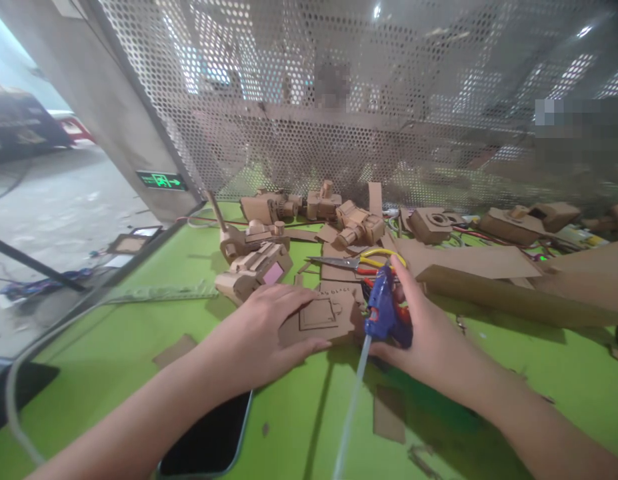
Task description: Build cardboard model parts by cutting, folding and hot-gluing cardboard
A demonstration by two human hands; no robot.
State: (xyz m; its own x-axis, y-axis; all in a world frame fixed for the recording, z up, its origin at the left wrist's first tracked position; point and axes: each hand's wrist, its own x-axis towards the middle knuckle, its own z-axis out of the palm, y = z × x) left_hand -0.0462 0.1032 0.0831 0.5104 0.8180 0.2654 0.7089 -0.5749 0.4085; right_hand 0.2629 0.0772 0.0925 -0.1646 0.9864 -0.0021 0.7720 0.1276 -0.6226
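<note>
Head view: the right grip (416, 317) clasps a blue glue gun (381, 307), its translucent glue stick (357, 380) pointing toward six o'clock. At the gun's nine o'clock, a cardboard piece (316, 315) is over the green counter (283, 427), held between fingers (296, 295) and thumb of the left grip (263, 327). Forearms (159, 400) enter from seven and five o'clock, converging.

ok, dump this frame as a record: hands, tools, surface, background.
left_hand: left hand, fingers and thumb gripping cardboard piece
piece_marking: rectangular outline; drawn or cut, can't tell
right_hand: right hand gripping blue glue gun
glue_stick: glue stick projecting from gun's rear, toward camera
beyond_gun: scissors, yellow and red handles
surface: green table
near_left: phone, dark screen, partly hidden by left forearm
table_back: cardboard models
backdrop: perforated metal panel
</note>
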